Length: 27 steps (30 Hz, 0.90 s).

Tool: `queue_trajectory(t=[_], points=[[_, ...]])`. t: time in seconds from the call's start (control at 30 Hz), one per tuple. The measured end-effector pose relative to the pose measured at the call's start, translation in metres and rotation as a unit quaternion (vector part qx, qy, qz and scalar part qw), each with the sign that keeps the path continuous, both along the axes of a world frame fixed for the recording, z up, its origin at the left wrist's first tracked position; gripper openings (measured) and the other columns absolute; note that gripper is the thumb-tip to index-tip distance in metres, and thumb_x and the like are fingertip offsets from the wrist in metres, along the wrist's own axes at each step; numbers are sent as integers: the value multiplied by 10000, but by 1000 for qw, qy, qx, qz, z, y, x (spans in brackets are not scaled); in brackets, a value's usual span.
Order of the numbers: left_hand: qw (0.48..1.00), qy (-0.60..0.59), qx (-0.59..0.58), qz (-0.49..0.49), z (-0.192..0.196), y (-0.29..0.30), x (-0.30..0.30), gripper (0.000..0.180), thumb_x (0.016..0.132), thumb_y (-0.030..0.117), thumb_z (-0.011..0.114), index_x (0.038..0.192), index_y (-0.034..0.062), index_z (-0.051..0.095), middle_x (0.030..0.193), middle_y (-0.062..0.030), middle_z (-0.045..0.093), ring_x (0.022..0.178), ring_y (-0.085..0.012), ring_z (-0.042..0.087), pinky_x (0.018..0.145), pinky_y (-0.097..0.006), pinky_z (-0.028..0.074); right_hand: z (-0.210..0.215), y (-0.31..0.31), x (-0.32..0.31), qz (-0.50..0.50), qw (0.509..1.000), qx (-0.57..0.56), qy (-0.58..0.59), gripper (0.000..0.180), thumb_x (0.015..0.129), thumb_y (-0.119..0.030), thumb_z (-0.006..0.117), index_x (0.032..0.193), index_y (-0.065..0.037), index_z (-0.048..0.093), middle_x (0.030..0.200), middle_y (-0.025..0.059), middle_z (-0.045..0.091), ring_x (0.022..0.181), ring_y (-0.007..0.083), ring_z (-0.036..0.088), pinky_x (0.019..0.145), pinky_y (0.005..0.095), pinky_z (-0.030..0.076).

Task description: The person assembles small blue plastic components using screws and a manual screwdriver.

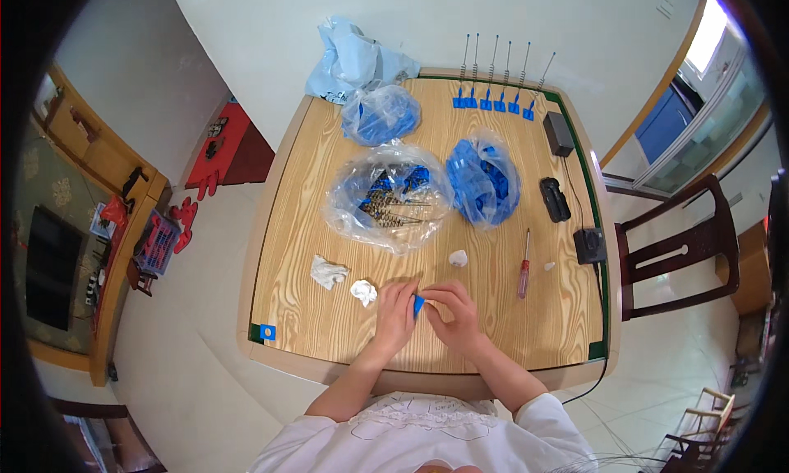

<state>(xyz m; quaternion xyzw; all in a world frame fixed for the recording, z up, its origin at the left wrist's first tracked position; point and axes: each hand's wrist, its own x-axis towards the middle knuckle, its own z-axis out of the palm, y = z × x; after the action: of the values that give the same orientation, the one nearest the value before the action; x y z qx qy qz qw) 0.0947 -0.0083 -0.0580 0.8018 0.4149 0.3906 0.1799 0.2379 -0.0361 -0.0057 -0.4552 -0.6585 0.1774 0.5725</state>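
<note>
Over the worktop, a blue piece is held in the left hand's nearly closed grip; the right hand's is half curled (pinching cannot be told). The piece could be dropped if slackly held; the white wad beyond, knocked by reaching.

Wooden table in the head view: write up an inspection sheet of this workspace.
Surface: light wood-grain table.
Work things: blue piece between the hands; springs in a clear bag; six blue-ended springs in a row at the back right.
Clutter: crumpled white wads, red-handled screwdriver.
Hands: left hand holds the blue piece; right hand has fingertips at it, grip unclear.
Cables: black cable hangs past the right edge.
Surroundings: dark chair right, television left.
</note>
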Motion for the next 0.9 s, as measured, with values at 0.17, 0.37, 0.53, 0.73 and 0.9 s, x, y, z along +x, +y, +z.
queue_trajectory(t=[0.17,0.37,0.53,0.73,0.9], points=[[995,-81,-52,19,24,10,-16,276,834,10,523,1106,4,568,988,-171,553,944,-347,498,848,-413,403,31,25,27,-3,999,-37,-16,242,712,64,645,937,-23,625,894,106,623,846,252,605,742,323,473],[995,-94,-32,0,78,92,-35,244,789,-44,560,1022,17,599,973,-154,570,920,-323,540,787,-373,451,44,130,61,107,974,-151,-134,170,779,19,601,938,-37,622,861,108,619,825,255,608,720,317,474],[998,34,-59,13,84,175,-29,111,737,18,630,844,39,651,916,-122,569,886,-286,537,769,-355,458,-2,203,45,164,922,-168,-310,79,787,-65,594,864,-50,604,870,118,594,839,296,589,718,370,476],[977,214,-4,14,55,213,-13,36,668,82,656,688,61,677,857,-94,547,892,-277,495,759,-369,441,-31,221,42,138,874,-168,-434,68,778,-107,578,787,-40,567,866,114,570,863,312,576,735,408,482],[969,245,14,20,37,230,0,67,662,112,651,702,76,691,865,-105,541,902,-294,486,756,-398,431,-32,220,45,137,894,-144,-403,74,761,-101,579,757,-37,542,844,110,575,837,308,581,711,407,483]])
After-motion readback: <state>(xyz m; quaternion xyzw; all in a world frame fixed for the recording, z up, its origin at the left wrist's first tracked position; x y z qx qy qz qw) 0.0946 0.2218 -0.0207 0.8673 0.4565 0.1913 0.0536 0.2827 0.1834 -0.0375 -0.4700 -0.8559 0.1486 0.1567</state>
